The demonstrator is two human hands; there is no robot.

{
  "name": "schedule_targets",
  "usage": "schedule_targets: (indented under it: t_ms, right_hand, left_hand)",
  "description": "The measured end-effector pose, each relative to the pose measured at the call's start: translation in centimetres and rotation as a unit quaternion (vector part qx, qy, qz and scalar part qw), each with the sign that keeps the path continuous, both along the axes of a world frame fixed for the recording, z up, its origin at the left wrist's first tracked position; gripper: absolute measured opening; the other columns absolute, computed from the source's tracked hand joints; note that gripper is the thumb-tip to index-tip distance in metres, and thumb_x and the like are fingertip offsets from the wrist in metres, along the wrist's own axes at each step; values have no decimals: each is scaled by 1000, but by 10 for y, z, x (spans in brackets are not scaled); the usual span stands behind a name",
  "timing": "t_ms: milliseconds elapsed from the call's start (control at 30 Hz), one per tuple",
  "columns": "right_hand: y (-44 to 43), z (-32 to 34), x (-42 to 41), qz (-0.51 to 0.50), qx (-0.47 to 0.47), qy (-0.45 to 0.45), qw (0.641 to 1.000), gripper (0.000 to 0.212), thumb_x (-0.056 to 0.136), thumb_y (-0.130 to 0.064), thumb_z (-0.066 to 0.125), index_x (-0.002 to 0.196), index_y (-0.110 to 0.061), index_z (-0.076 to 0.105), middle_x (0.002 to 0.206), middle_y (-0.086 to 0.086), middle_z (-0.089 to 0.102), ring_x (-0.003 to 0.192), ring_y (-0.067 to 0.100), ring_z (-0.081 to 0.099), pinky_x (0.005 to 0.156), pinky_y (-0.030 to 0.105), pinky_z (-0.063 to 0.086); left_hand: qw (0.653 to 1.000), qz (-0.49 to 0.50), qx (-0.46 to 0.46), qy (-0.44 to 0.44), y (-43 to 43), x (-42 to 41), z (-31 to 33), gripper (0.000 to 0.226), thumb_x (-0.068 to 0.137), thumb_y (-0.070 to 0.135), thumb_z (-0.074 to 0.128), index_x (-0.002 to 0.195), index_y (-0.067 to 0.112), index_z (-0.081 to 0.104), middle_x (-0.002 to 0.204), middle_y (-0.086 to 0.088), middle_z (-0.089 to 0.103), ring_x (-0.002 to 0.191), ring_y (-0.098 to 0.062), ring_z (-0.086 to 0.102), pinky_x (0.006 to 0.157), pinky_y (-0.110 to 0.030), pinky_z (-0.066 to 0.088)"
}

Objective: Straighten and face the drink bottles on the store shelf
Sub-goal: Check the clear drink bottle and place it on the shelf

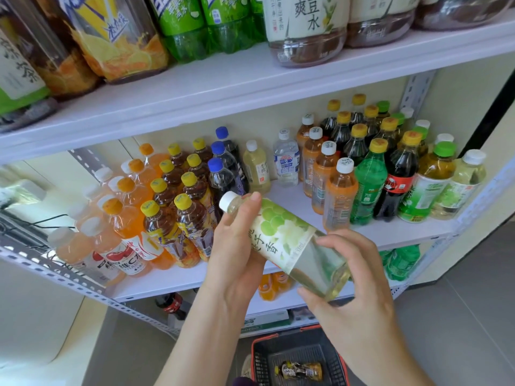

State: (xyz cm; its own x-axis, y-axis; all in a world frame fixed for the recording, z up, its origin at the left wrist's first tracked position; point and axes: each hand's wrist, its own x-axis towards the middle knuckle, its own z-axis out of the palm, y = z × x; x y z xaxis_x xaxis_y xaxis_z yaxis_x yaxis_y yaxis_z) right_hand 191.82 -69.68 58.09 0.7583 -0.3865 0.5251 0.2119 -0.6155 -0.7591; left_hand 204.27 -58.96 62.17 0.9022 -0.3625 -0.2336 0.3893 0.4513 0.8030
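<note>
The held bottle (281,238) is showing "子香" on its grape-printed label. A large jug (306,26) on the upper shelf (250,87) is displaying "爽豆水" (written vertically). A pale orange bottle (121,261) is apparently reading "维C".

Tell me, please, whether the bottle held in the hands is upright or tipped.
Tipped: the bottle slants between the left hand and right hand, white cap up-left, base down-right.

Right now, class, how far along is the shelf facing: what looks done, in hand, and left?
Done: yellow-capped tea rows stand upright in lines. In hand: left hand and right hand hold the grape-label bottle tilted. Left: setting it upright, probably in the shelf gap; another bottle lies in the basket.
</note>
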Motion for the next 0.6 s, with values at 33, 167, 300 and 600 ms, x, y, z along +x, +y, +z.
schedule_targets:
  t_ms: [33, 167, 300, 600]
  right_hand:
    - [0, -1, 1, 1, -3, 1, 1000, 70, 59, -7, 83, 119, -27, 52, 123, -15, 42, 121, -5, 41, 97, 4, 30]
    - [0, -2, 2, 23, 19, 23, 999, 78, 63, -19, 79, 126, -45, 42, 129, -16, 38, 123, -1, 42, 96, 3, 32]
    - [-6, 5, -1, 117, 306, 118, 938, 82, 57, -53, 84, 128, -53, 44, 129, -17, 51, 116, 4, 58, 86, 17, 51]
    - [-5, 13, 5, 258, 613, 182, 724, 77, 60, -58, 81, 120, -15, 63, 96, 29, 67, 75, 41, 68, 56, 36, 56]
  left_hand:
    - [1000, 6, -13, 7, 0, 0, -1, 49, 70, 29, 77, 110, 9, 57, 90, -11, 58, 83, -25, 60, 88, -46, 49]
    - [999, 17, -28, 3, 0, 2, -5, 37, 71, 22, 77, 104, 12, 62, 85, -7, 63, 76, -21, 63, 81, -41, 52]
    - [998, 22, -60, -6, 1, 5, -3, 37, 70, 21, 72, 106, 15, 64, 88, -8, 69, 80, -23, 68, 77, -40, 58]
    - [991, -80, -99, -32, 11, 16, 3, 34, 62, 24, 79, 94, 18, 71, 103, -11, 71, 94, -24, 69, 82, -40, 58]
